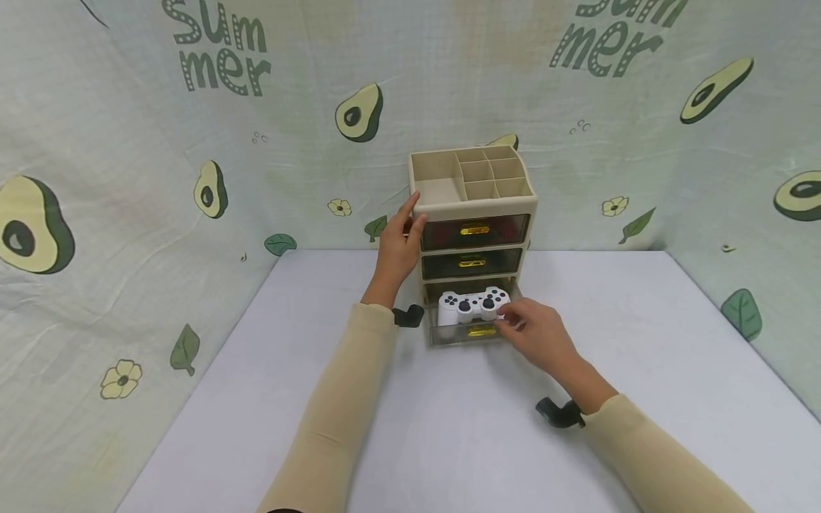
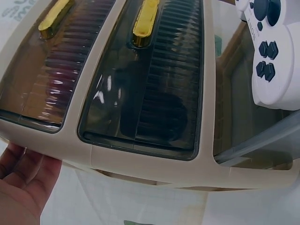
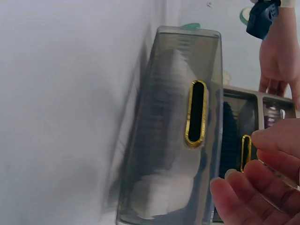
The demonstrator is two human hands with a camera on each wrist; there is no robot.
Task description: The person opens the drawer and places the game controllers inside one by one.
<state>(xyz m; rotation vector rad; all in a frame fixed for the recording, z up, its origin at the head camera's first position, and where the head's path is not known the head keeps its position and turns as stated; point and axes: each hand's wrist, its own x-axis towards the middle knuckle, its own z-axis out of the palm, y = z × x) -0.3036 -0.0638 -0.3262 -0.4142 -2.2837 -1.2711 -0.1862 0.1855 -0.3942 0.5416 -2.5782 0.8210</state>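
A beige desktop organizer (image 1: 477, 208) stands at the table's far side, its bottom drawer (image 1: 452, 335) pulled out. In that clear drawer sits a white game controller (image 1: 471, 303), buttons and sticks facing up; through the drawer front (image 3: 171, 108) its white grips show blurred. My left hand (image 1: 399, 246) rests against the organizer's upper left side, fingertips right at the edge in the left wrist view. By the controller's right grip and the drawer's front rim is my right hand (image 1: 537, 333), its fingers loosely bent, with a gap between thumb and fingers in the right wrist view.
Two closed dark drawers, the upper (image 1: 476, 231) and middle (image 1: 471, 263), carry gold handles. Divided compartments (image 1: 484, 174) top the organizer. A white table (image 1: 449, 427) lies beneath, and an avocado-print cloth (image 1: 308, 164) hangs behind and beside it.
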